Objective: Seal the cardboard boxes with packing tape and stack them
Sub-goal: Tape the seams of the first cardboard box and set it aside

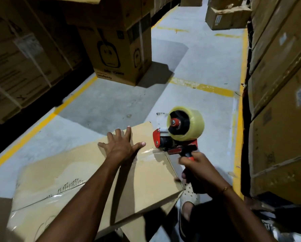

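Note:
A flat brown cardboard box [62,173] lies in front of me on the grey floor, its top flaps closed. My left hand [122,145] presses flat on the far end of the top with fingers spread. My right hand [196,167] grips the handle of a red and black tape dispenser [177,137] that carries a roll of clear tape [187,124]. The dispenser's mouth sits at the box's right edge, and a strip of clear tape [148,152] runs from it across the top toward my left thumb.
A tall printed cardboard box [121,49] stands on the floor ahead. Stacked cartons [282,105] wall the right side, more cartons [20,63] line the left. Yellow floor lines [202,87] mark the aisle. My sandalled foot [188,198] is beside the box.

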`<state>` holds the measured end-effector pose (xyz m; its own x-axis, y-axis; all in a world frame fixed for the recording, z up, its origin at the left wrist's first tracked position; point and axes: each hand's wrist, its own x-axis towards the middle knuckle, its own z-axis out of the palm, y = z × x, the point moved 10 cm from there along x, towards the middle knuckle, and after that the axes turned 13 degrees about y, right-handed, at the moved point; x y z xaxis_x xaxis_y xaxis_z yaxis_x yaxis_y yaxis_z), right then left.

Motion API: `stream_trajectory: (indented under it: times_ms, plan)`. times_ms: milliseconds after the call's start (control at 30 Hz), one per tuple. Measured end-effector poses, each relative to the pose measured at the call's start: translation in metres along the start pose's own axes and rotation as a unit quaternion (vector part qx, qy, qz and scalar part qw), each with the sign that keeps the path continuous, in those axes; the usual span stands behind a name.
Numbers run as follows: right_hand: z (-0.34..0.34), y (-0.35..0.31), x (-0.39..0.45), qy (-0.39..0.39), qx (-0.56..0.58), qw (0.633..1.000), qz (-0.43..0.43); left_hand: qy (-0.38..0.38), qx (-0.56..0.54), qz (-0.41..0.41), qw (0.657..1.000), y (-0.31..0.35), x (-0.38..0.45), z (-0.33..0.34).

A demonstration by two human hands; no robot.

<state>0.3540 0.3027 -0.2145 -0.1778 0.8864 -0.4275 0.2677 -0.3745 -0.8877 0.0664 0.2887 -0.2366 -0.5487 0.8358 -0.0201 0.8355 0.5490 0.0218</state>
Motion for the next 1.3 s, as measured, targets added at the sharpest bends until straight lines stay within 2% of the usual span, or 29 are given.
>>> stream_trajectory:
  times_ms: [233, 500, 800, 1033, 1200, 1300]
  plan:
    - [0.0, -0.018, 0.011, -0.043, 0.018, 0.999, 0.024, -0.041, -0.049, -0.014, 0.998, 0.009, -0.011, 0.006]
    - [0.008, -0.006, 0.029, -0.018, 0.053, 0.998, 0.032, -0.059, -0.09, -0.012, 0.994, 0.01, -0.017, 0.001]
    - [0.022, 0.008, 0.048, -0.003, 0.126, 0.989, 0.073, -0.048, -0.034, 0.011, 0.998, 0.009, -0.019, 0.002]
    - [0.028, 0.018, 0.061, -0.014, 0.159, 0.98, 0.121, -0.062, -0.032, 0.003, 0.998, 0.013, -0.015, 0.004]
    - [0.015, 0.012, 0.083, 0.031, 0.213, 0.969, 0.123, -0.068, -0.048, -0.006, 0.997, 0.01, -0.016, 0.002]
    - [-0.002, 0.011, 0.099, 0.057, 0.281, 0.95, 0.121, -0.083, -0.05, -0.014, 0.995, 0.009, -0.019, 0.002]
